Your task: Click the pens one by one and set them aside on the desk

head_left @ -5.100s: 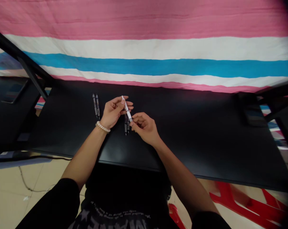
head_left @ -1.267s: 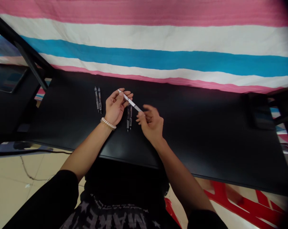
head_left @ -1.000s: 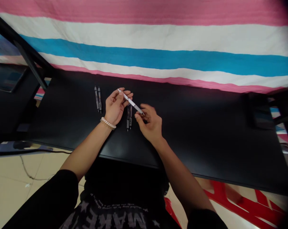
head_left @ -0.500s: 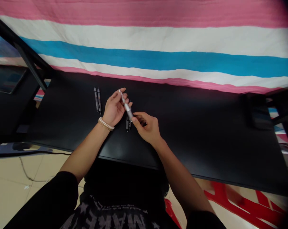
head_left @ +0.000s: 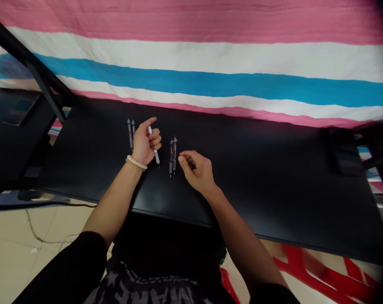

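Observation:
My left hand (head_left: pixel 146 143) is closed around a white pen (head_left: pixel 156 158), which slants down with its dark tip toward me. Its index finger points out to the right. Right of it, two dark grey pens (head_left: pixel 172 157) lie side by side on the black table. Just beside them my right hand (head_left: pixel 196 169) rests with its fingers curled and thumb close to the index finger; nothing shows in it. Two more dark pens (head_left: pixel 129 133) lie left of my left hand, which partly covers them.
The black table (head_left: pixel 267 181) meets a striped cloth (head_left: pixel 210 82) at its far edge. A dark flat object (head_left: pixel 346 150) lies at the right end. Black metal bars (head_left: pixel 45 88) stand at the left. A red stool (head_left: pixel 324 274) is below the front edge.
The white pen has left my right hand and is now in my left, which has moved left and turned. My right hand has stayed nearly in place. The two middle pens are now uncovered.

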The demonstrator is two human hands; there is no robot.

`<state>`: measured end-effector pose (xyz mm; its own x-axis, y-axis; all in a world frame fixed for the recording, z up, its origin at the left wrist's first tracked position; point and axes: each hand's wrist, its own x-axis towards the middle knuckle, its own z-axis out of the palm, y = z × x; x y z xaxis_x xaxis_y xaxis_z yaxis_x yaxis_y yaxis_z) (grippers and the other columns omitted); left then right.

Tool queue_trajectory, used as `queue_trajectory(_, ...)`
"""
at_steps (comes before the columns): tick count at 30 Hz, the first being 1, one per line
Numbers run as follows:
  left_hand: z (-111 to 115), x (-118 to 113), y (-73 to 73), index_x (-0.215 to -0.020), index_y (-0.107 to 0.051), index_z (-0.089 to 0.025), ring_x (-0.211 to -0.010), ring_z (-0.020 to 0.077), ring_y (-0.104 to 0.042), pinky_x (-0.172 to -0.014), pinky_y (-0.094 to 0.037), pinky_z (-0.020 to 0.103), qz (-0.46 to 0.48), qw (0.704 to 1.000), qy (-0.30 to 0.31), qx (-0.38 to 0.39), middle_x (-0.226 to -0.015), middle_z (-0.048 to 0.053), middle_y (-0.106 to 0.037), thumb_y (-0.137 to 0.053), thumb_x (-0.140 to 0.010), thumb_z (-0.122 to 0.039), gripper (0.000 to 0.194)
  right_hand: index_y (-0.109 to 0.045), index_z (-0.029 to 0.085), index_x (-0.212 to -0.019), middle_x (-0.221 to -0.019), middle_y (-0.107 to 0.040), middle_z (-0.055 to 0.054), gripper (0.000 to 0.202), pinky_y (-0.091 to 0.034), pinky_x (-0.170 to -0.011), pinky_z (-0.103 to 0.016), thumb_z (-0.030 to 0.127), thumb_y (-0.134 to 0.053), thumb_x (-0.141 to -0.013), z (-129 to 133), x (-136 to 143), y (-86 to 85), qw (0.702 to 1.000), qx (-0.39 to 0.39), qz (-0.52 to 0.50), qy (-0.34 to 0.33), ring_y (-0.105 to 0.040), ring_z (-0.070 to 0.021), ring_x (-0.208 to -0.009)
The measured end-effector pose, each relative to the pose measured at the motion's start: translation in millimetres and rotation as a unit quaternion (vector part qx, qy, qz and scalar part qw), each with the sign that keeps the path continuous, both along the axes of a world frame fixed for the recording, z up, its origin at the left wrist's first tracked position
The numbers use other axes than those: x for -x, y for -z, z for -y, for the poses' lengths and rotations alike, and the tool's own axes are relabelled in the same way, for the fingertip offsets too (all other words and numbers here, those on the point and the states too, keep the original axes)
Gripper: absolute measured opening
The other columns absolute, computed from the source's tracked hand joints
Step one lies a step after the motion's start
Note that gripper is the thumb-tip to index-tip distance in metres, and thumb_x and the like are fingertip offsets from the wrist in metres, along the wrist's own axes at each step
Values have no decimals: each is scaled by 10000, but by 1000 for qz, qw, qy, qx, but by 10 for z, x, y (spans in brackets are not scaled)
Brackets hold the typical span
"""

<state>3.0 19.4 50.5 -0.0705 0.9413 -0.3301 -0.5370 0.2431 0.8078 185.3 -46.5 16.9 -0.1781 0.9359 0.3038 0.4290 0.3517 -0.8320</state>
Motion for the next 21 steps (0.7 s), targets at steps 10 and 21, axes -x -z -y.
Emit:
queue_trajectory(10,-28,106,417,-1432,-487,-154,-1265,294,-545,-1182,-359,464,-512,825,-30,-238,-1366,183,-531,-590,-766,-21,687,-682,211,-990,-815,-577,-4,146,-457,-667,-282,186,-624,-859,-2,-18,42,991,2,106,-87,-564,-150,-694)
queue_trajectory(21,-35,197,378,-1118,-619,-185,-1273,329,-494,-1174,-345,536,-596,765,-70,-235,-1287,167,-520,-586,-749,-14,408,-677,201,-953,-760,-592,0,118,-368,-591,-267,197,-616,-852,-1,-56,22,982,12,179,-59,-502,-130,-600)
